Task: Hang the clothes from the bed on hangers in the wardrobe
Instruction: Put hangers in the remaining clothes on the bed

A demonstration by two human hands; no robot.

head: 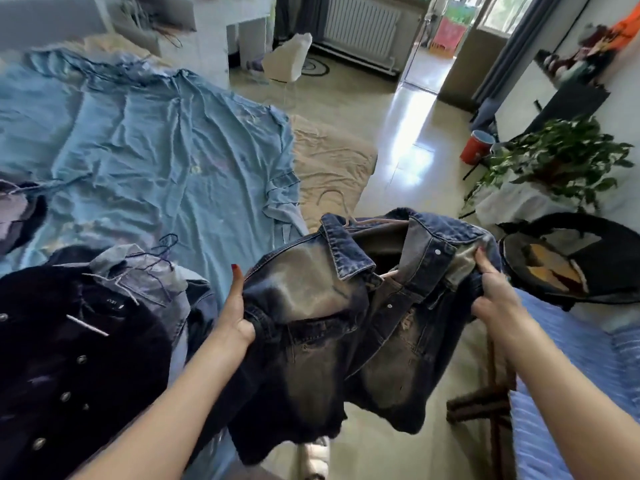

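Note:
I hold a faded dark denim jacket (322,306) in the air between the bed and the floor. My left hand (235,313) grips its left shoulder, thumb up. My right hand (491,292) grips its right shoulder near the collar. A pale hanger (334,199) sits inside the jacket, its hook sticking up behind the collar. On the bed (332,157) lie a long light-blue denim garment (156,140), a black buttoned jacket (69,348) at the lower left, and another denim piece (145,268) beside it. The wardrobe is not in view.
A potted plant (561,157) and an orange bucket (476,147) stand at the right. A black round chair (581,258) sits close to my right hand, above a blue striped cloth (571,375). A white chair (287,57), a radiator (360,26) and a doorway are farther back.

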